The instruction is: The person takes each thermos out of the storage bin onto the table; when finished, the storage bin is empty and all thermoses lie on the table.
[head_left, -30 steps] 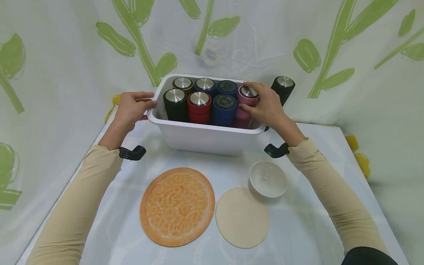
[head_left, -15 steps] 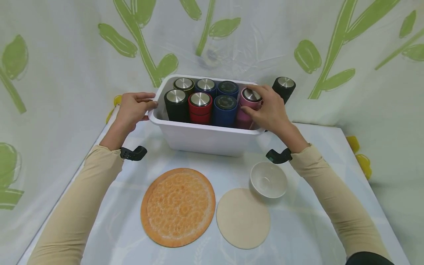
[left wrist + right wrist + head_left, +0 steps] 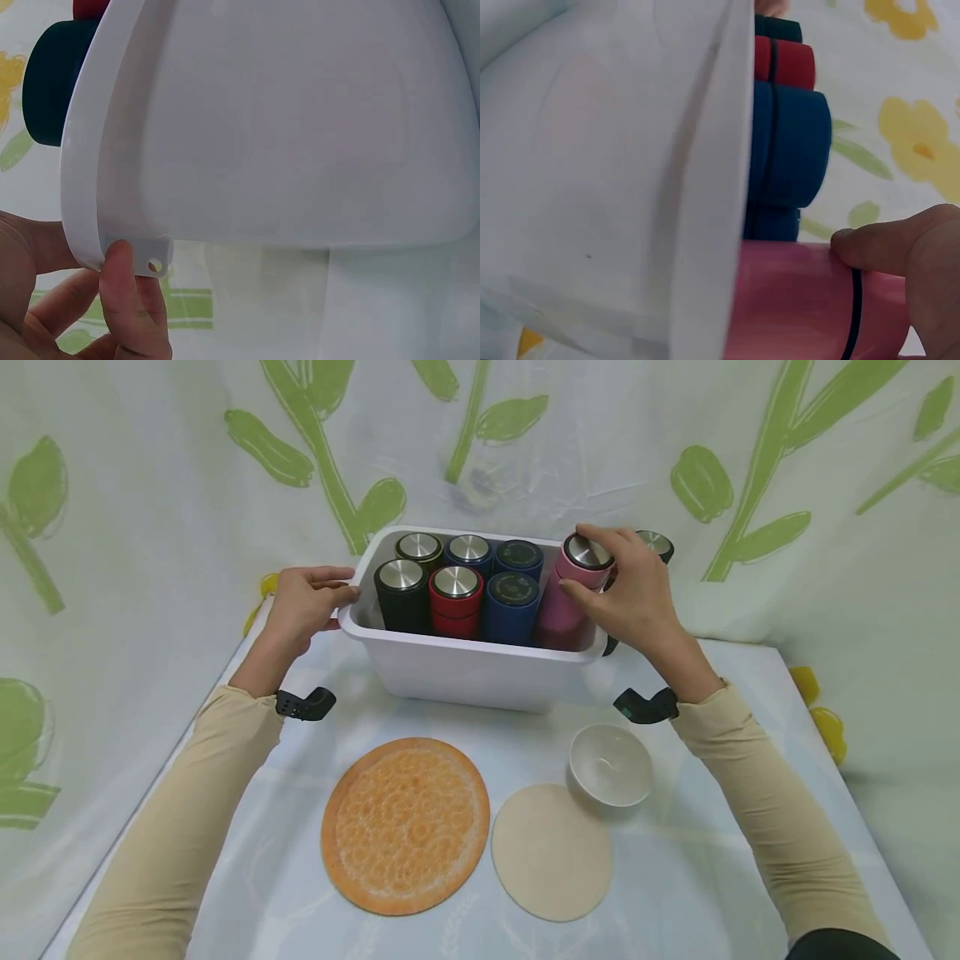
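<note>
A white plastic bin stands on the table and holds several upright thermos bottles, among them a red one, a blue one and a black one with steel or dark lids. My left hand grips the bin's left end, thumb and fingers on either side of the rim near a holed tab. With my right hand I hold a pink thermos around its top. It tilts rightward at the bin's right end, its lower part still inside. In the right wrist view the thumb presses the pink thermos.
Another dark bottle stands behind my right hand, outside the bin. In front lie a round orange-brown mat with a bread-like pattern and a plain beige disc. A white bowl sits beside the disc. A patterned curtain hangs behind the table.
My right hand has raised the pink thermos and moved it rightward, so more of it shows above the others. The left hand stays on the bin's rim.
</note>
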{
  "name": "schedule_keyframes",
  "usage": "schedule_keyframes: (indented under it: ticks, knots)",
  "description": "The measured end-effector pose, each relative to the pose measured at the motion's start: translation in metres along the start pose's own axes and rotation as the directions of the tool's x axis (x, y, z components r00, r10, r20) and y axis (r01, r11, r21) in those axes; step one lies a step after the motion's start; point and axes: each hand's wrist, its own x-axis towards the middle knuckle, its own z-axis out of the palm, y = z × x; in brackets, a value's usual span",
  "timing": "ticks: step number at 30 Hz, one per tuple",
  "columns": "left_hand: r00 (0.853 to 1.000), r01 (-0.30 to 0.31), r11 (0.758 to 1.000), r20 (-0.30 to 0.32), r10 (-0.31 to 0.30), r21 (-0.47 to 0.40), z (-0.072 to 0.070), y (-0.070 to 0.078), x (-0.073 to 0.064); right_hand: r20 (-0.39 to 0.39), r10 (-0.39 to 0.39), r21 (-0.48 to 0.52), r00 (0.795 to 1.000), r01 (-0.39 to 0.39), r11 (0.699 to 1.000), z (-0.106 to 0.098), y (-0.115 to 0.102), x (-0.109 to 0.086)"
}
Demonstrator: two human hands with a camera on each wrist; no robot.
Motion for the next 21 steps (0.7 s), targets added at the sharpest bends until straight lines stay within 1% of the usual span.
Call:
schedule_keyframes:
  ticks: [4,9,16,21]
  knots:
    - [1.000,0.005,1.000,0.008,-0.005,0.003,0.001,0.000,0.002,-0.027,-0.022,-0.002,0.999,0.022,1.000,-0.007,-0.003,0.002]
    - [1.000,0.016,1.000,0.002,-0.016,0.006,0.000,-0.001,0.003,-0.048,-0.049,0.000,0.998,0.049,0.999,-0.013,-0.009,0.004]
    - [1.000,0.015,1.000,0.001,-0.015,0.007,0.000,0.000,0.002,-0.075,-0.060,-0.007,0.995,0.059,0.998,-0.021,-0.018,0.002]
    - [1.000,0.019,1.000,0.002,-0.019,0.010,0.001,0.001,0.002,-0.114,-0.105,-0.017,0.988,0.103,0.995,-0.029,-0.024,0.002]
